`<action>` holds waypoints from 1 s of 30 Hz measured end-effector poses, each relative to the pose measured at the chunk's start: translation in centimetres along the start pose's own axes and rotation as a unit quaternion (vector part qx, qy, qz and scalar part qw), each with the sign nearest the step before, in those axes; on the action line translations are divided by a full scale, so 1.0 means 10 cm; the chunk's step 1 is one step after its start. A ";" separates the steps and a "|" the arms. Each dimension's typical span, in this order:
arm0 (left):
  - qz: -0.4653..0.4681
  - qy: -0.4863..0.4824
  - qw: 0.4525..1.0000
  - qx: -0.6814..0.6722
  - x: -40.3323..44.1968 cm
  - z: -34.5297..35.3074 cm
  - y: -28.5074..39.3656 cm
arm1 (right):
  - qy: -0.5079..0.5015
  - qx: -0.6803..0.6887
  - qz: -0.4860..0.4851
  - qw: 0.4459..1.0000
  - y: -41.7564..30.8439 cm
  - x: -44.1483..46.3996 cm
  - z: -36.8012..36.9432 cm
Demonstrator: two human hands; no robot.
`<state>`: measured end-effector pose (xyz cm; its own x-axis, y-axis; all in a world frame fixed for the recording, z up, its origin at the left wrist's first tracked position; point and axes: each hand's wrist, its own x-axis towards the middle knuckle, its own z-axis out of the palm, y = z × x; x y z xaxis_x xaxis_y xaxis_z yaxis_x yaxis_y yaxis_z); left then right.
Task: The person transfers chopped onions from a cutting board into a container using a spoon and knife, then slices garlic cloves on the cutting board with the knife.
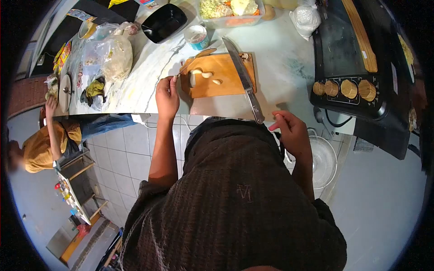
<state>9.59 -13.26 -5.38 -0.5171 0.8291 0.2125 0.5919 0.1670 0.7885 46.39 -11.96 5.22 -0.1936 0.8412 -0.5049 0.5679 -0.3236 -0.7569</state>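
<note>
One marble counter (280, 49), tiled floor (117, 140); pale pieces (207, 75) on board (226, 88) — nearer left hand (167, 95) than right hand (294, 132); fingers' grips unclear.

Worktop (282, 49) brightly lit | centre clear | edges — fisheye-bent, corners black

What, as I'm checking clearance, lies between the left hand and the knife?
The head view shows the cutting board with pale pieces, plus a spoon-like utensil, between left hand and knife.
</note>
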 end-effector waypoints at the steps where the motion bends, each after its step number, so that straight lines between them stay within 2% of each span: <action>1: -0.001 0.002 1.000 -0.001 0.02 -0.02 0.01 | -0.085 0.050 -0.040 0.994 -0.15 -0.06 -0.04; 2: 0.009 -0.009 1.000 0.015 0.05 -0.05 0.01 | -0.170 0.102 -0.079 0.977 -0.32 -0.11 -0.07; 3: 0.020 -0.022 0.999 0.031 0.08 -0.09 0.01 | -0.289 0.135 -0.229 0.920 -0.49 -0.11 -0.09; 4: 0.021 -0.023 0.999 0.031 0.10 -0.11 -0.03 | -0.395 0.161 -0.370 0.825 -0.65 -0.11 -0.11; 6: 0.024 -0.032 0.999 0.020 0.14 -0.13 -0.10 | -0.571 0.205 -0.439 0.662 -1.03 -0.19 0.05; 9: 0.026 -0.025 0.999 0.011 0.17 -0.15 -0.08 | -0.545 0.194 -0.480 0.660 -1.42 -0.45 0.24; 11: 0.027 -0.038 0.999 0.008 0.20 -0.16 -0.08 | -0.501 0.176 -0.572 0.626 -1.50 -0.50 0.34; 14: 0.036 -0.051 0.998 0.004 0.25 -0.17 -0.11 | -0.492 0.207 -0.592 0.604 -1.51 -0.48 0.44; 19: 0.025 -0.058 0.998 -0.004 0.29 -0.19 -0.14 | -0.502 0.291 -0.515 0.630 -1.41 -0.54 0.47; 24: 0.057 -0.060 0.997 0.007 0.33 -0.18 -0.13 | -0.526 0.346 -0.493 0.601 -1.30 -0.40 0.43; 27: 0.063 -0.068 0.996 0.003 0.35 -0.19 -0.10 | -0.531 0.395 -0.463 0.590 -1.15 -0.03 0.42; 29: 0.057 -0.072 0.996 -0.002 0.35 -0.21 -0.10 | -0.365 0.325 -0.373 0.789 -0.90 0.12 0.33; 30: 0.050 -0.076 0.996 -0.007 0.34 -0.21 -0.09 | -0.166 0.173 -0.335 0.911 -0.81 0.18 0.42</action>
<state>5.99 -11.69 -4.21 -0.3549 0.9129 0.2017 0.6271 0.0725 0.7756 38.10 -9.65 8.71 -0.6678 0.7416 0.0638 -0.0407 0.0492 -0.9980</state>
